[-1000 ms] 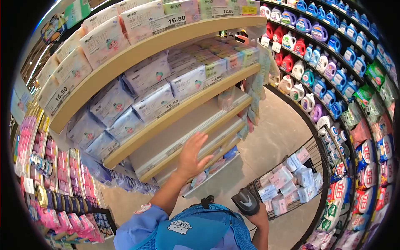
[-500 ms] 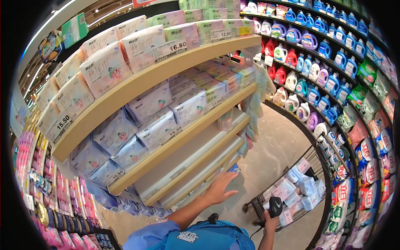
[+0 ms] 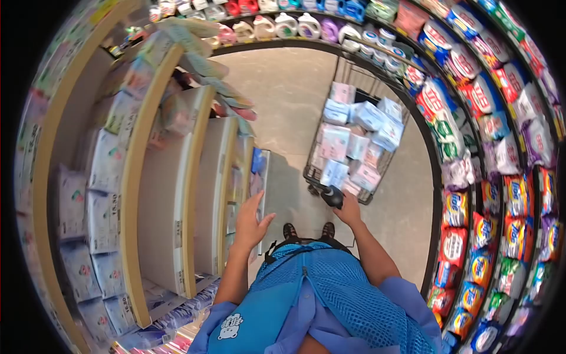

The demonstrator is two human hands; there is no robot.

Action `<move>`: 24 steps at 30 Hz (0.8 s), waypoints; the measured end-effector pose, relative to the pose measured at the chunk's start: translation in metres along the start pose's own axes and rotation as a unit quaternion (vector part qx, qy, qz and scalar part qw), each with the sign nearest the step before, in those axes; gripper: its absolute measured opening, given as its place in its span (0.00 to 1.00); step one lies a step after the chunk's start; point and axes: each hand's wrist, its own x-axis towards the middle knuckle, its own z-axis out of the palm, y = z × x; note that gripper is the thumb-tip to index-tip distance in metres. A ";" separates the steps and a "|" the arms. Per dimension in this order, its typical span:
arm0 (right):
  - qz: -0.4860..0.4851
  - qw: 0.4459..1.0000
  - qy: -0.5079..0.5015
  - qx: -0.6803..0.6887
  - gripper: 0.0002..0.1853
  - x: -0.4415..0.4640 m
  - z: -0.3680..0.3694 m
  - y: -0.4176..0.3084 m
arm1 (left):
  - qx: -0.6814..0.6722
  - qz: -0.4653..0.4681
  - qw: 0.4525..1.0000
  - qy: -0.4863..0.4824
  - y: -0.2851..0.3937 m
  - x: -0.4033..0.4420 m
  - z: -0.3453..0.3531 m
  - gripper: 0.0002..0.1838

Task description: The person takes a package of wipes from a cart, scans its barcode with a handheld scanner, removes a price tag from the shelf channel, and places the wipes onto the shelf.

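My right hand is wrapped round a black handheld scanner, close to the near end of a wire shopping cart. Inside the cart lies a loose heap of several pink and pale-blue tissue packs. My left hand is empty, its fingers stretched out and the thumb apart. It hovers beside the lower shelves on the left, and no contact with them can be made out. Blue-white tissue packs stand on an upper shelf farther left.
Grey floor runs between the shelf unit and the cart. Detergent bottles line the curved shelf ahead. Bags of laundry powder fill the shelves on the right. My shoes are just behind the cart.
My view has swung right and down, so the cart now appears nearer the middle and the tissue shelves at the left. The scanner stays in my right hand; my left hand remains empty.
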 end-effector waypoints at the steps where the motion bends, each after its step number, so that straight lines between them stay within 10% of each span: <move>1: 0.010 1.000 -0.001 0.000 0.33 0.000 -0.004 0.004 | 0.004 -0.022 1.000 -0.009 -0.003 0.000 0.007 0.37; 14: -0.020 0.987 -0.114 0.110 0.35 -0.034 -0.032 0.015 | -0.019 0.039 0.989 -0.138 -0.001 0.081 0.173 0.43; 24: -0.011 0.973 -0.153 0.169 0.35 -0.077 -0.030 0.012 | 0.063 -0.141 0.968 -0.199 0.044 0.093 0.264 0.60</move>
